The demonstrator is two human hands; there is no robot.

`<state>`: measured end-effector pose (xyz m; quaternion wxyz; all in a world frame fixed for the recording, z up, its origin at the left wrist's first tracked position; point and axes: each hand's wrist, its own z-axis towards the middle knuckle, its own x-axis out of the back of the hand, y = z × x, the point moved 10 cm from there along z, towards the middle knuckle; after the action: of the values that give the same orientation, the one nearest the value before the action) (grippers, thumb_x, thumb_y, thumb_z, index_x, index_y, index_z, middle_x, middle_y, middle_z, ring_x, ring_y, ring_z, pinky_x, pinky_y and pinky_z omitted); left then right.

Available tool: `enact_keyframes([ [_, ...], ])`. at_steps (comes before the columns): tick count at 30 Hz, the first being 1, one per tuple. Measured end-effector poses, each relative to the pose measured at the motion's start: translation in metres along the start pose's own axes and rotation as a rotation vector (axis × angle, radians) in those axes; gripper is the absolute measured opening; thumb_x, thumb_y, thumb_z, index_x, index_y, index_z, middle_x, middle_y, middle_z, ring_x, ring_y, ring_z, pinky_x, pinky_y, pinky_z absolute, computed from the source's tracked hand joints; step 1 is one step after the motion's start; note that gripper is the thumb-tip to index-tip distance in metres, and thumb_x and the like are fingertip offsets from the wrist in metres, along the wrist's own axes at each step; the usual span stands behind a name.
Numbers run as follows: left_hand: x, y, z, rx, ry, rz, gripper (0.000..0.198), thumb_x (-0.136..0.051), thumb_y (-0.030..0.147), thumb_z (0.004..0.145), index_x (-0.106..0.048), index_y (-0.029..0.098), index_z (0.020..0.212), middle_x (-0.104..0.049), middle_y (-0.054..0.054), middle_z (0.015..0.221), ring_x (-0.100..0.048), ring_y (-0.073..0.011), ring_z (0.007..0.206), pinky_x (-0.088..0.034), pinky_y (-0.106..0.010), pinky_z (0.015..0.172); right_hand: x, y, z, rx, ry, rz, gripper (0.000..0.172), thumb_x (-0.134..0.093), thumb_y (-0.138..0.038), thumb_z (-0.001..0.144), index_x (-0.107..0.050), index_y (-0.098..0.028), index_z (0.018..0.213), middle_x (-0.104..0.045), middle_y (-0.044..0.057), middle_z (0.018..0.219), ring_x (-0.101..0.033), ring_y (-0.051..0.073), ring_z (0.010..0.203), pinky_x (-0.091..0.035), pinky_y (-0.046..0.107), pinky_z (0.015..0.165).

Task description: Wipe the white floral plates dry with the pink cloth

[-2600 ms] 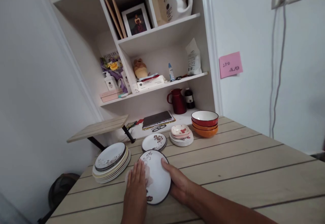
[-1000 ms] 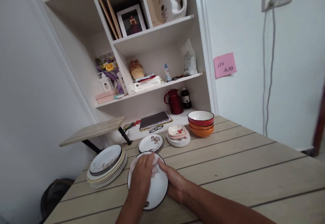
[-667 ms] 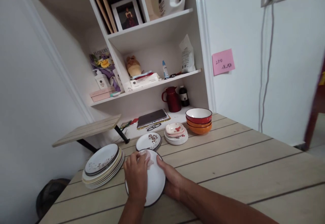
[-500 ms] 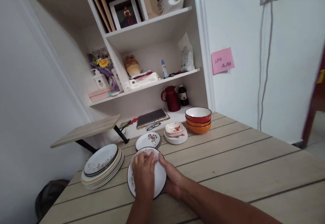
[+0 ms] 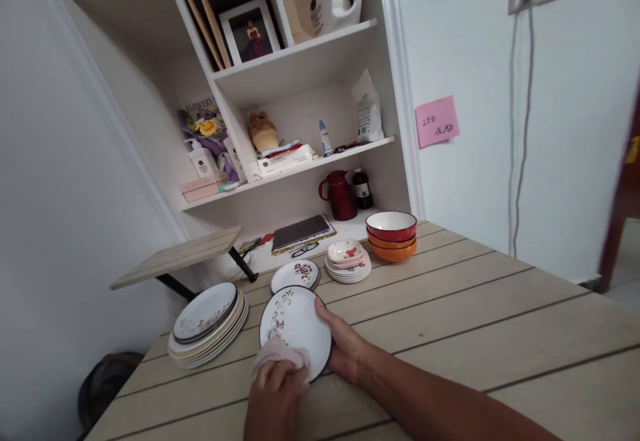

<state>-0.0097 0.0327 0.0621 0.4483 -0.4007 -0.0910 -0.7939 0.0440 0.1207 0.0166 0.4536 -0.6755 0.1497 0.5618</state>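
Observation:
My right hand (image 5: 343, 337) grips the right rim of a white plate (image 5: 300, 317), thumb on its face and the other fingers behind. The plate has a dark edge and a brown flower pattern, and it is tilted toward me above the table. Bunched in my left hand (image 5: 277, 384) is a pale pinkish cloth (image 5: 280, 354), pressed on the plate's lower left edge. Just behind the held plate lies a short stack of similar patterned plates (image 5: 287, 277). To the left stands a taller stack of larger plates (image 5: 207, 314).
Small saucers with red-patterned dishes (image 5: 346, 252) on top stand behind, beside stacked red and orange bowls (image 5: 391, 237). A small raised wooden shelf (image 5: 180, 254) is at the left. Farther back are a laptop (image 5: 300, 231), glasses (image 5: 305, 249) and a red jug (image 5: 340, 195).
My left hand has moved with the cloth from the upper middle of the plate down to its lower left edge, baring the flower pattern. My right hand keeps its hold.

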Motion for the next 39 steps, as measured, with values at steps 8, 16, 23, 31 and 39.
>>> enact_keyframes([
  [8, -0.02, -0.052, -0.01, 0.379, -0.09, 0.069, 0.033, -0.055, 0.008, 0.074, -0.065, 0.022, 0.102, -0.062, -0.007, 0.103, -0.053, -0.0236, 0.097, -0.043, -0.04, 0.088, 0.011, 0.005, 0.0, -0.018, 0.062, -0.074, 0.062, -0.052, -0.059, 0.081, -0.058, -0.011, 0.119, -0.068, 0.015, 0.111, -0.061, 0.026, 0.107, -0.037, 0.044, 0.101],
  [16, -0.041, -0.07, 0.025, 0.452, -0.026, 0.022, 0.035, -0.047, 0.016, 0.082, -0.059, 0.019, 0.115, -0.059, -0.01, 0.109, -0.05, -0.0258, 0.104, -0.04, -0.046, 0.094, 0.008, -0.005, 0.003, 0.048, 0.076, -0.019, 0.053, -0.048, -0.051, 0.088, -0.057, -0.01, 0.12, -0.071, 0.012, 0.106, -0.065, 0.023, 0.098, -0.04, 0.039, 0.099],
  [23, -0.058, -0.037, 0.062, 0.38, -0.103, -0.142, 0.042, -0.045, 0.019, 0.083, -0.055, 0.02, 0.125, -0.052, -0.013, 0.124, -0.045, -0.0275, 0.118, -0.037, -0.048, 0.1, 0.012, -0.017, 0.001, 0.074, 0.084, 0.052, 0.051, -0.047, -0.05, 0.088, -0.059, -0.01, 0.117, -0.072, 0.011, 0.1, -0.066, 0.021, 0.095, -0.04, 0.035, 0.098],
  [31, -0.044, -0.019, 0.061, 0.354, 0.058, -0.449, 0.032, -0.035, 0.023, 0.09, -0.066, 0.022, 0.097, -0.064, -0.006, 0.09, -0.056, -0.0209, 0.089, -0.046, -0.04, 0.083, 0.019, -0.012, 0.0, -0.015, 0.14, 0.104, 0.051, -0.045, -0.055, 0.087, -0.063, -0.009, 0.1, -0.072, 0.01, 0.081, -0.066, 0.021, 0.083, -0.044, 0.035, 0.092],
  [39, -0.049, -0.023, 0.05, 0.387, 0.073, -0.47, 0.038, -0.047, 0.032, 0.088, -0.056, 0.02, 0.123, -0.06, -0.009, 0.106, -0.056, -0.0216, 0.101, -0.046, -0.04, 0.089, 0.028, -0.009, -0.001, -0.048, 0.202, 0.14, 0.054, -0.045, -0.057, 0.086, -0.064, -0.008, 0.097, -0.07, 0.011, 0.077, -0.066, 0.023, 0.08, -0.044, 0.039, 0.09],
])
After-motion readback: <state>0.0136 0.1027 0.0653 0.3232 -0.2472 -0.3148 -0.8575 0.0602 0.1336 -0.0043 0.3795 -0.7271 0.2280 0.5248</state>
